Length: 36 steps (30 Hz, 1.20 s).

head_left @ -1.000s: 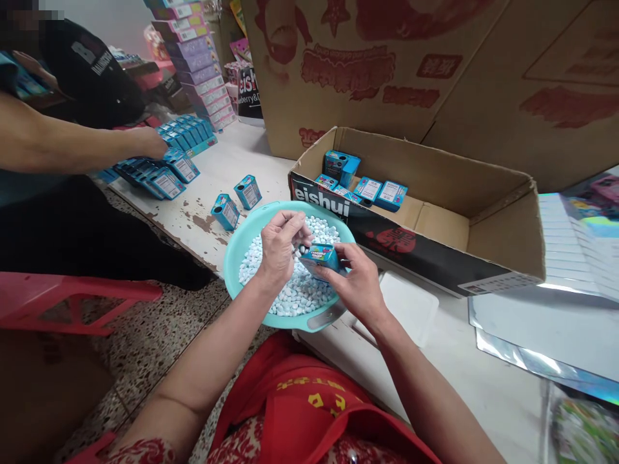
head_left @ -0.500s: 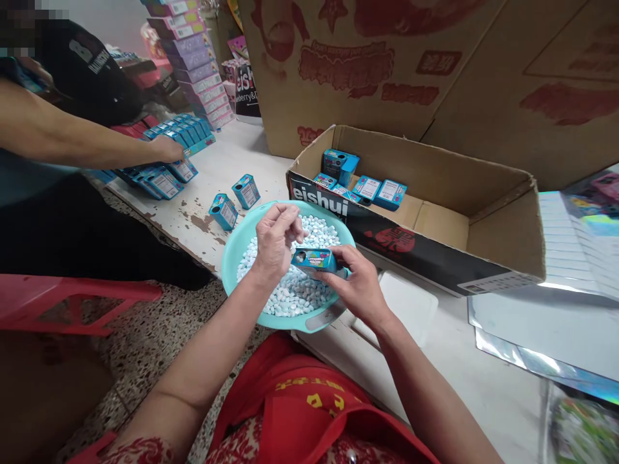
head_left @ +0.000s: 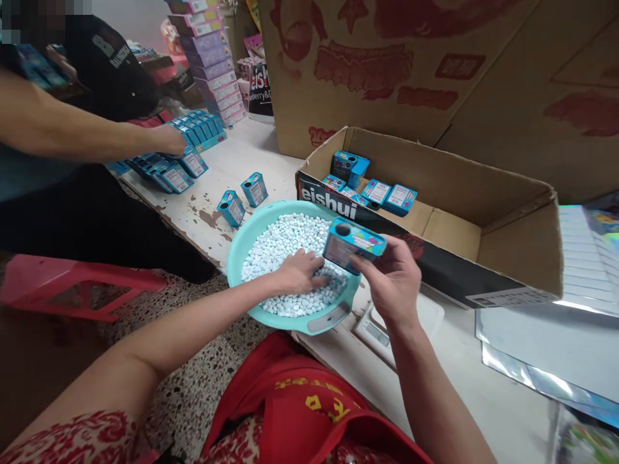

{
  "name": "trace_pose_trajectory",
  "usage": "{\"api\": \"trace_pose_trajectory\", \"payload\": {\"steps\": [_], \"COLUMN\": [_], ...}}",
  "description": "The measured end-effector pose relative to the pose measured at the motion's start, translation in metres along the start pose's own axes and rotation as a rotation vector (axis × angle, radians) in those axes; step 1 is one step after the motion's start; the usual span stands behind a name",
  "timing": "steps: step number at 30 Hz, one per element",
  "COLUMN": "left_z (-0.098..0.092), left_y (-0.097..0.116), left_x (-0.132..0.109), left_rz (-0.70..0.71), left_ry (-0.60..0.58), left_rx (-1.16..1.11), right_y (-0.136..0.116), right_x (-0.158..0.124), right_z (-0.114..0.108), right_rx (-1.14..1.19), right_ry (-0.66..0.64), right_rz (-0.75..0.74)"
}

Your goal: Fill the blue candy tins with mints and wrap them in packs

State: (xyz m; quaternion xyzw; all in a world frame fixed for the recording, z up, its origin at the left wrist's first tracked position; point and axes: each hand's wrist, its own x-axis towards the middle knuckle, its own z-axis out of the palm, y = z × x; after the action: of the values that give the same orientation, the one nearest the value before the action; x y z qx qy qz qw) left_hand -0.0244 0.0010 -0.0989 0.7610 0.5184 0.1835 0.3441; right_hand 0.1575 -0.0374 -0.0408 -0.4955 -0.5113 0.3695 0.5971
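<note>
My right hand (head_left: pixel 399 274) grips a small blue candy box (head_left: pixel 352 243) with a dark round hole in its top, tilted over the right side of a turquoise basin (head_left: pixel 236 258). Small pale candies (head_left: pixel 271 245) fill the basin. My left hand (head_left: pixel 300 270) lies among them with its fingers apart, the tips partly hidden by the candies. Two similar blue boxes, a nearer box (head_left: pixel 232 210) and a farther box (head_left: pixel 255 189), stand on the table beyond the basin. Under my right wrist, a white kitchen scale (head_left: pixel 378 332) is partly covered.
Behind the basin, a long open carton (head_left: pixel 449 233) holds several blue boxes (head_left: pixel 401 198). A co-worker's hand (head_left: pixel 169 139) touches rows of blue boxes at left. Shiny flat sheets (head_left: pixel 532 335) lie at right. A red stool (head_left: pixel 82 277) stands at left; stacked boxes (head_left: pixel 217 71) rise behind.
My left hand has gone from above the candies down into them. My right hand has lifted the blue box up and to the right, away from the left hand.
</note>
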Motion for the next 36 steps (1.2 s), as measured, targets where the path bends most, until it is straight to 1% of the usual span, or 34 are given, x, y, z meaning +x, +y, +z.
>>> {"api": "trace_pose_trajectory", "payload": {"steps": [2, 3, 5, 6, 7, 9, 11, 12, 13, 15, 18, 21, 25, 29, 33, 36], "left_z": [-0.007, -0.012, -0.023, -0.028, -0.033, -0.041, -0.048, -0.051, -0.054, -0.059, -0.06, -0.056, -0.052, -0.051, -0.05, -0.048], "left_y": [-0.001, -0.004, -0.012, -0.016, -0.018, -0.017, -0.005, 0.003, 0.012, 0.031, 0.051, 0.057, 0.056, 0.059, 0.063, 0.062], "left_x": [-0.008, -0.01, -0.012, -0.012, -0.012, -0.012, -0.012, -0.012, -0.011, -0.007, 0.002, 0.009, 0.012, 0.011, 0.011, 0.012], "left_rz": [-0.007, -0.036, -0.139, -0.19, -0.236, -0.315, -0.374, -0.383, -0.37, -0.309, -0.247, -0.232, -0.189, -0.206, -0.144, -0.148], "left_ry": [-0.04, -0.05, 0.013, 0.07, 0.131, 0.233, 0.294, 0.323, 0.363, 0.469, 0.573, 0.61, 0.655, 0.645, 0.663, 0.641], "left_rx": [0.101, 0.151, 0.155, 0.098, 0.0, -0.304, -0.657, -0.816, -0.953, -1.149, -1.32, -1.381, -1.327, -1.273, -1.269, -1.246], "right_y": [0.003, 0.005, 0.01, 0.012, 0.013, 0.014, 0.013, 0.012, 0.011, 0.009, 0.006, 0.005, 0.004, 0.004, 0.005, 0.006], "right_x": [0.001, 0.0, -0.002, -0.003, -0.005, -0.006, -0.006, -0.006, -0.006, -0.006, -0.008, -0.009, -0.009, -0.008, -0.006, -0.005], "right_z": [0.002, 0.002, 0.001, 0.0, -0.001, 0.0, 0.002, 0.005, 0.007, 0.014, 0.023, 0.028, 0.028, 0.026, 0.025, 0.023], "right_rx": [0.001, 0.003, -0.006, -0.026, -0.055, -0.133, -0.227, -0.273, -0.315, -0.378, -0.422, -0.429, -0.425, -0.401, -0.383, -0.373], "right_ry": [-0.053, -0.08, -0.101, -0.106, -0.114, -0.146, -0.19, -0.208, -0.222, -0.25, -0.313, -0.339, -0.305, -0.303, -0.297, -0.291], "right_rz": [0.031, 0.045, 0.057, 0.058, 0.055, 0.034, -0.008, -0.035, -0.064, -0.112, -0.145, -0.133, -0.121, -0.102, -0.085, -0.08]}}
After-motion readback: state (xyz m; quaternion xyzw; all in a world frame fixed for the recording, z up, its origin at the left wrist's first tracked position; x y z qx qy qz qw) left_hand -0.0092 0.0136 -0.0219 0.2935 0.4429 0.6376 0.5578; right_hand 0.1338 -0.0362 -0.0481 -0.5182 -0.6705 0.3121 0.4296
